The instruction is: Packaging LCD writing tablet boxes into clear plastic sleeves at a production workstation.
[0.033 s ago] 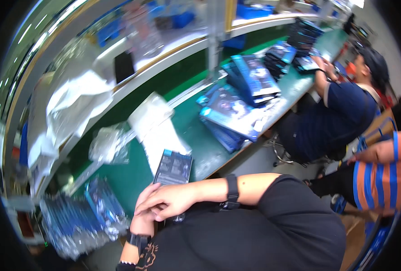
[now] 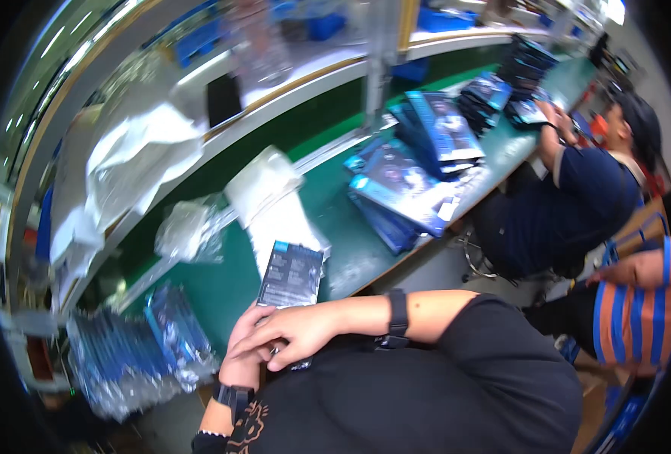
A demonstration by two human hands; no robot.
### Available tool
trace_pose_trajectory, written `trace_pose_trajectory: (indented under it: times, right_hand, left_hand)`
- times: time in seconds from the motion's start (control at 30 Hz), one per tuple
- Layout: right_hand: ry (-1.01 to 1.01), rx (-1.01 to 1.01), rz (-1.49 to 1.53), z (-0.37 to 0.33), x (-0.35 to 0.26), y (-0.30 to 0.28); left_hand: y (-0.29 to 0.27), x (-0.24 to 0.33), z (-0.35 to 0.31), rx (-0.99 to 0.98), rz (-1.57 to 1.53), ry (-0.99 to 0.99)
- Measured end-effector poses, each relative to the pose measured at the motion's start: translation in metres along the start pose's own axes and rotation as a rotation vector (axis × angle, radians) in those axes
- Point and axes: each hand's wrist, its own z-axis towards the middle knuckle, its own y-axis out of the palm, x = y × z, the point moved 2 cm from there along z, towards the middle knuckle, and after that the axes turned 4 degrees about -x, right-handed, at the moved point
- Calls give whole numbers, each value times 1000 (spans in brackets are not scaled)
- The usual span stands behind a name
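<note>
A flat dark box (image 2: 292, 274) with pale print stands tilted in front of me, its lower end at my hands. My left hand (image 2: 243, 338) is closed at the lower left corner of this box, with most of its fingers hidden. Across it lies my right hand (image 2: 294, 333), fingers bent together over the left hand and the box's lower edge. A small shiny bit shows at its fingertips, too small to name. Behind the box, a white plastic bag or sheet (image 2: 282, 219) lies on the green table (image 2: 207, 291).
Plastic-wrapped blue packs (image 2: 116, 352) are at the left. Crumpled clear plastic (image 2: 192, 231) lies behind them. Stacked blue boxes (image 2: 400, 185) stand to the right, near a seated co-worker (image 2: 577, 197). A person in a striped top (image 2: 638, 321) is at far right. A shelf (image 2: 305, 79) runs behind.
The surroundings have shifted slightly right in view. Against the white plastic, the box has moved a little left with my hands, and its printed face shows more fully. My right fingers have shifted slightly.
</note>
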Motion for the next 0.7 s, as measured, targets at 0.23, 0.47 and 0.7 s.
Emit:
trace_pose_trajectory:
  times: [0.23,0.47,0.7]
  right_hand:
    - [279,198,-71,-21,34,-19]
    - [455,489,-121,-18,29,-41]
    - [159,274,-502,30,18,-40]
  left_hand:
    - [-17,33,-65,350,261,708]
    - [-49,67,-126,500,304,920]
    - [-51,30,-109,167,267,452]
